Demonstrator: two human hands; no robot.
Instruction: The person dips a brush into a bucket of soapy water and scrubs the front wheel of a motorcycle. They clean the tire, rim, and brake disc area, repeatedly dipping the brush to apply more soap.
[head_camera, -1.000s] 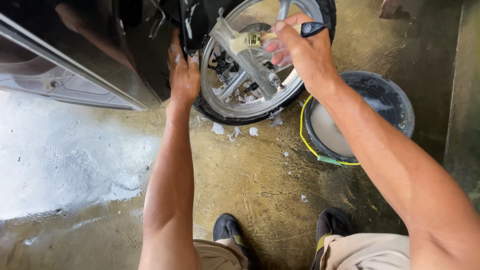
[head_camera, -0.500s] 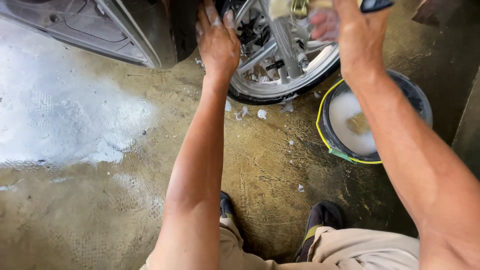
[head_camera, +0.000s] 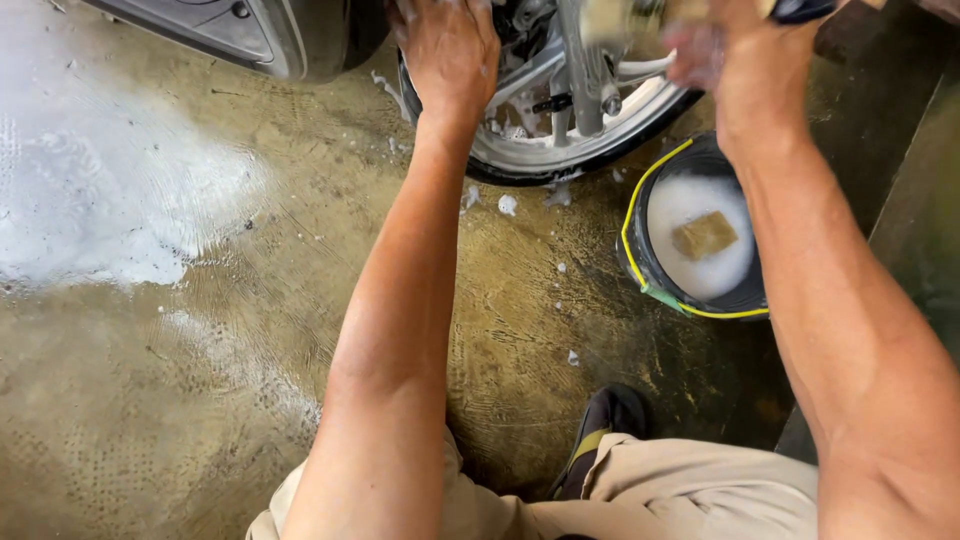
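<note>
We see the wet concrete floor (head_camera: 250, 330) fill more of the view than 1 s ago; the camera has tipped down, pushing the wheel (head_camera: 580, 130) to 12 o'clock. The bucket (head_camera: 640, 270) of suds with 1 sponge (head_camera: 704, 236) now sits at 2 o'clock, just beside the tire. Left hand (head_camera: 447, 50) stays flat on the tire, fingers spread, gripping nothing. Right hand (head_camera: 735, 60) stays closed on a soapy brush (head_camera: 800, 10) at the spokes, blurred. Scrubbing seems mid-stroke.
</note>
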